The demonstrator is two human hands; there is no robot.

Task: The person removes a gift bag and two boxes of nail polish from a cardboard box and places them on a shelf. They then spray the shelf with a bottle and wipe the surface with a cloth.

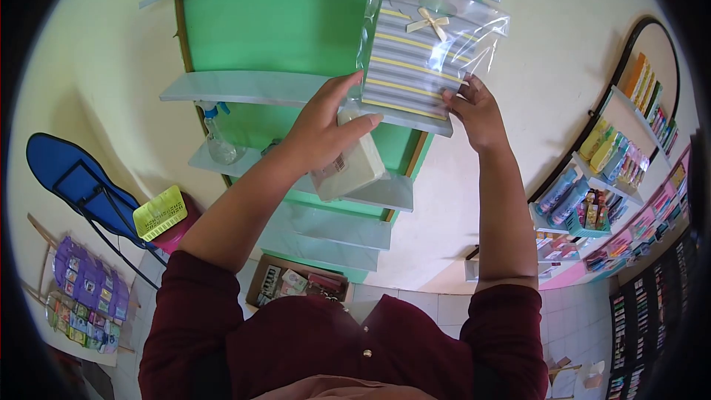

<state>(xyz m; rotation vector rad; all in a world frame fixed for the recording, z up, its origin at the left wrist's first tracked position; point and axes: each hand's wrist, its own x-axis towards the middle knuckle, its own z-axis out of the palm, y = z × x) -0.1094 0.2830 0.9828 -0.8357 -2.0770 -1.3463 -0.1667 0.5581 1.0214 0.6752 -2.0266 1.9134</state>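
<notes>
One camera sits on the person's head and gives this view. It faces forward and steeply down: the person's dark red shirt [333,341] fills the bottom of the frame, the tiled floor [578,318] the lower right. The green shelf unit [281,30] stands close, upper centre. Nearer to the lens, the left hand [322,130] grips a beige packet [352,170] and the right hand [478,111] a striped bag [411,59]. The round fisheye picture has dark corners.

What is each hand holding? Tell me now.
Left hand: closed on a cream packet.
Right hand: closed, pinching the plastic-wrapped striped gift bag at its lower corner.
</notes>
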